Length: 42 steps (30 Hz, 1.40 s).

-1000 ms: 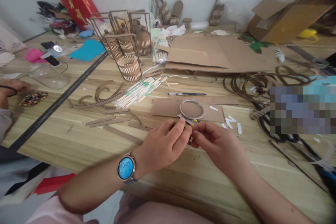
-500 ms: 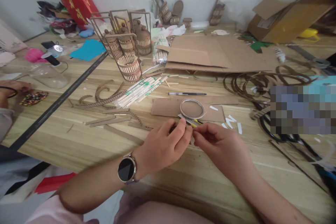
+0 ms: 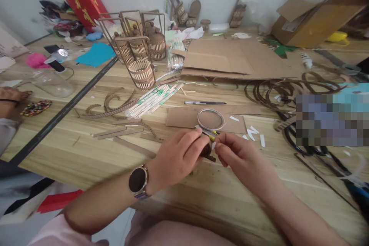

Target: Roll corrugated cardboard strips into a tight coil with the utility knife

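My left hand (image 3: 178, 153), with a watch on its wrist, is closed around a small dark brown coil of corrugated cardboard strip (image 3: 206, 150). The strip's loose end sticks out towards the right; my fingers cover most of the coil. Just beside it, my right hand (image 3: 245, 157) pinches a small white piece (image 3: 213, 145), paper or tape, between thumb and forefinger. Beyond my hands a yellow utility knife (image 3: 212, 137) is partly covered. A roll of tape (image 3: 198, 122) lies on a flat cardboard piece (image 3: 179, 117), and white slips (image 3: 251, 135) are scattered to its right.
Cardboard strips (image 3: 115, 132) and packaged sticks (image 3: 155, 100) lie left of centre, below small lantern-like baskets (image 3: 141, 75). A pen (image 3: 205, 103) and cardboard sheets (image 3: 213, 55) lie further back. Coiled strips (image 3: 259, 92) crowd the right. Another person's hand (image 3: 11, 96) rests at far left.
My right hand has drawn slightly right, away from my left, and the white piece now shows in its pinch. More of the brown coil in my left hand is visible.
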Each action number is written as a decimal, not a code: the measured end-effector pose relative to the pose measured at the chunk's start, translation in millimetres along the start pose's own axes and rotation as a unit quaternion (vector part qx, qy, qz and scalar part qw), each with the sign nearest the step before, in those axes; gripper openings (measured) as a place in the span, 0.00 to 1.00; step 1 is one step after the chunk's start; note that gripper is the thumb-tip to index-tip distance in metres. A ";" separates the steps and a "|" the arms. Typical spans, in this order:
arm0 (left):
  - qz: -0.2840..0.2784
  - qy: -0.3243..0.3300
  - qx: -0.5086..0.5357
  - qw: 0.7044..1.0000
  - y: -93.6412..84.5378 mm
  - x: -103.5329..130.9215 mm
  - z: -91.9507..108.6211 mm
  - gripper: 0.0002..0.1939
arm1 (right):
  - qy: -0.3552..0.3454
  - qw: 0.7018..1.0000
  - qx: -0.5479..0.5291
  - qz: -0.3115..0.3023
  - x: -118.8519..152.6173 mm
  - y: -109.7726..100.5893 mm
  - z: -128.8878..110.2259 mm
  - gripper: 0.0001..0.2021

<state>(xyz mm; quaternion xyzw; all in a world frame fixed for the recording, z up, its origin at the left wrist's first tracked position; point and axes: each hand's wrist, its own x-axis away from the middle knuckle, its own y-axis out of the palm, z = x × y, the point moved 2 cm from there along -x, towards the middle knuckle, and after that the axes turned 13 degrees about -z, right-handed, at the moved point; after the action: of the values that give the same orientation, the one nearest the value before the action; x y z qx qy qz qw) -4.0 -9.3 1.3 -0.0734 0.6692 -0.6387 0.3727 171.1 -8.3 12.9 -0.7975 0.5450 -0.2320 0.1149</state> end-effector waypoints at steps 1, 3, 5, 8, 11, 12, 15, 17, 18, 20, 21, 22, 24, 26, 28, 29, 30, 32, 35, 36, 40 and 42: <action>0.008 -0.010 0.029 0.999 -0.9 0.2 -1.0 0.17 | 0.008 1.000 -0.024 -0.008 -0.1 -1.0 0.3 0.11; 0.022 -0.039 0.097 0.994 -2.8 0.0 -2.8 0.19 | 0.009 0.998 -0.059 -0.014 0.7 -1.9 0.4 0.11; 0.029 -0.089 0.186 0.978 -3.7 -0.9 -5.3 0.21 | -0.006 0.997 -0.074 -0.005 3.4 -1.5 -0.2 0.10; 0.016 -0.194 0.327 0.925 -0.6 -1.4 -11.5 0.24 | -0.041 0.997 -0.063 0.023 10.2 -0.1 -2.0 0.09; -0.010 -0.251 0.401 0.881 3.6 -0.6 -16.6 0.25 | -0.091 0.992 -0.045 0.076 16.8 -7.4 -4.0 0.08; -0.015 -0.255 0.413 0.874 4.3 -0.3 -17.5 0.25 | -0.099 0.989 -0.035 0.102 18.3 -13.6 -3.7 0.08; -0.020 -0.248 0.438 0.864 4.0 0.1 -17.6 0.26 | -0.061 0.983 0.051 0.166 19.9 -42.3 2.7 0.08; -0.021 -0.244 0.445 0.861 2.9 0.1 -16.4 0.27 | -0.034 0.967 0.168 0.191 20.5 -64.7 10.5 0.07; -0.022 -0.243 0.446 0.861 2.5 0.1 -15.7 0.27 | -0.012 0.949 0.232 0.214 21.2 -75.5 15.9 0.05; -0.024 -0.240 0.449 0.860 2.3 -0.1 -14.4 0.27 | 0.002 0.917 0.326 0.232 22.1 -92.2 28.9 0.03; -0.026 -0.237 0.453 0.859 2.4 -0.1 -13.9 0.27 | 0.007 0.906 0.351 0.235 22.2 -98.2 36.6 0.03; -0.028 -0.233 0.458 0.857 2.8 -0.2 -13.5 0.27 | 0.002 0.899 0.364 0.244 22.3 -103.0 44.2 0.03; -0.031 -0.223 0.469 0.854 3.4 -0.4 -13.0 0.27 | -0.022 0.900 0.368 0.232 21.1 -108.1 58.1 0.02; -0.037 -0.214 0.475 0.853 3.9 -0.6 -12.8 0.27 | -0.051 0.902 0.364 0.228 20.1 -109.1 66.4 0.05; -0.038 -0.211 0.474 0.854 3.8 -0.7 -12.7 0.27 | -0.065 0.904 0.354 0.231 20.2 -106.0 66.8 0.06; -0.040 -0.211 0.474 0.854 3.7 -0.6 -12.6 0.27 | -0.064 0.905 0.349 0.234 20.7 -102.7 64.0 0.07; -0.041 -0.213 0.476 0.852 3.7 -0.5 -12.4 0.27 | -0.062 0.908 0.343 0.235 21.3 -98.0 59.6 0.07; -0.047 -0.216 0.485 0.846 4.0 -0.2 -11.6 0.27 | -0.071 0.912 0.335 0.226 22.2 -84.6 46.7 0.08; -0.060 -0.231 0.500 0.833 4.7 0.2 -10.2 0.27 | -0.211 0.912 0.319 0.148 22.2 -56.7 22.4 0.05; -0.065 -0.238 0.506 0.826 5.0 0.1 -9.8 0.28 | -0.268 0.903 0.314 0.122 22.7 -47.7 15.1 0.05; -0.088 -0.263 0.531 0.801 5.3 -1.9 -9.1 0.29 | -0.361 0.882 0.290 0.086 24.9 -23.9 -0.5 0.06; -0.093 -0.265 0.530 0.801 5.1 -3.3 -9.1 0.28 | -0.363 0.882 0.288 0.092 25.4 -18.3 -2.1 0.06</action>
<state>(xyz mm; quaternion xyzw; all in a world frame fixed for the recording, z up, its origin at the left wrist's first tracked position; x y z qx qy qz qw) -5.1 0.8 -2.8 -0.0925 0.0920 -0.8809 0.4550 192.6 -24.6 28.9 -0.7040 0.4453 -0.0616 0.5498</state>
